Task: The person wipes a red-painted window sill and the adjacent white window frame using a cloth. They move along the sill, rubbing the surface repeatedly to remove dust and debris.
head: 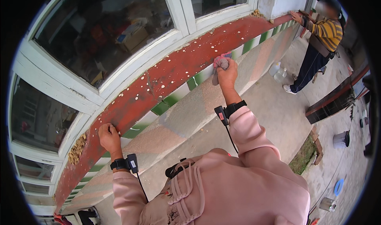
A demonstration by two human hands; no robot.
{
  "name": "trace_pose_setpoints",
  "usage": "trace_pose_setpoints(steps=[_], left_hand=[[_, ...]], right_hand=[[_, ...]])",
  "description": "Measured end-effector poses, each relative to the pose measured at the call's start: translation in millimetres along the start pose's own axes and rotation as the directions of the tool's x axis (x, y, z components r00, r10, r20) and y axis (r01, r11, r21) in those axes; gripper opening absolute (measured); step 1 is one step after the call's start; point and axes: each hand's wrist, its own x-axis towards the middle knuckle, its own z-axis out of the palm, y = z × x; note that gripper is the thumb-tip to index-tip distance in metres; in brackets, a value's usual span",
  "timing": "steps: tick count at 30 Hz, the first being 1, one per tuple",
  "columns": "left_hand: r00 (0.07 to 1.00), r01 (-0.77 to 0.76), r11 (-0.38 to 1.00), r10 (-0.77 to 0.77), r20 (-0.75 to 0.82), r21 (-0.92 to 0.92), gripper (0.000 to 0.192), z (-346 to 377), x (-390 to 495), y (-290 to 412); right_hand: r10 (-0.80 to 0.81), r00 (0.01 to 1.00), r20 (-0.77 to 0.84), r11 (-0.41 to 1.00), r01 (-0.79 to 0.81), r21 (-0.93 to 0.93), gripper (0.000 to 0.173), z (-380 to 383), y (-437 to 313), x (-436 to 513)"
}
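My right hand (228, 74) grips a crumpled grey-and-pink cloth (221, 63) at the front edge of the red window sill (180, 69). The cloth lies over the green and white tile band (177, 94) there. Pale spots dot the sill, and a crack crosses it between my hands. My left hand (109, 138) rests on the sill farther left, its fingers curled in with nothing visible in them. Close to it, a pile of small tan pieces (77, 149), perhaps nuts, lies against the window frame.
White-framed windows (140, 61) rise behind the sill. At the right, another person (324, 40) stands with both hands on the sill's far end. Plastic jugs (279, 74) stand on the concrete floor near that person. A bucket (341, 139) and a blue ring (338, 187) are farther right.
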Motion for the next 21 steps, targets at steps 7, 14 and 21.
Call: trace_pose_setpoints(steps=[7,14,21], left_hand=[[0.998,0.051,0.999,-0.05,0.034,-0.01,0.006,1.4,0.3,-6.6],[0.997,0.072,0.997,-0.071,0.036,-0.039,0.006,4.2,0.3,-14.5],[0.997,0.072,0.997,-0.07,0.039,-0.034,0.006,2.8,0.3,-15.0]], right_hand=[[0.113,0.989,-0.093,0.993,-0.114,-0.004,0.045,-16.2,62.9,109.0],[0.149,0.982,-0.119,0.986,-0.157,-0.056,0.05,-35.6,110.1,186.8],[0.182,0.978,-0.1,0.983,-0.179,0.038,0.055,-35.5,147.0,225.1]])
